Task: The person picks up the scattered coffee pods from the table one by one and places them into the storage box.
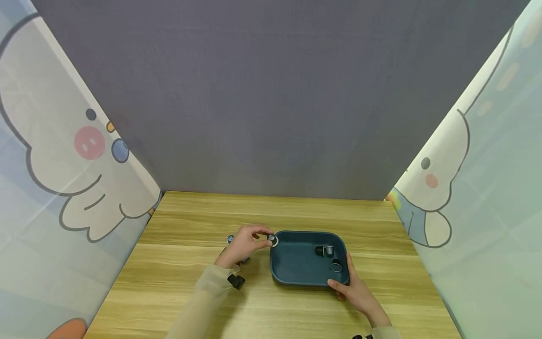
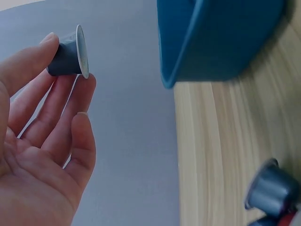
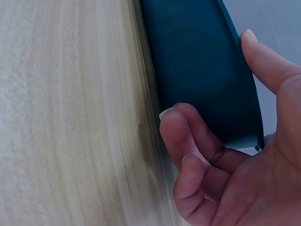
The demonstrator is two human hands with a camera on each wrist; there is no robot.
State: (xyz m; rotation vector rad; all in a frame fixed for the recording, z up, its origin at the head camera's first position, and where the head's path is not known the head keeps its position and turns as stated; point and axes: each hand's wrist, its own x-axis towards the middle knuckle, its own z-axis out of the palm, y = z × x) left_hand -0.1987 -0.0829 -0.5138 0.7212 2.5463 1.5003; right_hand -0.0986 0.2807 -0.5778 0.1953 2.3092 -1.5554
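My left hand point(image 1: 246, 242) pinches a dark coffee capsule point(image 2: 65, 60) between thumb and fingertips, its pale rim turned away from the palm. In the head view this hand is at the upper left corner of a dark blue tray point(image 1: 296, 263). The right hand point(image 1: 356, 291) grips the tray's lower right corner, thumb at the rim and the other fingers curled against the outer wall. Inside the tray, toward its right side, lie a dark capsule point(image 1: 319, 250), a greyish capsule point(image 1: 329, 251) and another capsule point(image 1: 336, 267) with its round lid showing.
More capsules lie on the wooden table point(image 1: 178, 268) left of the tray, partly hidden by the left forearm; one dark blue capsule point(image 2: 273, 190) shows beside a red one. A grey wall point(image 1: 271, 103) stands behind the table, with cartoon-printed panels point(image 1: 55, 155) at both sides.
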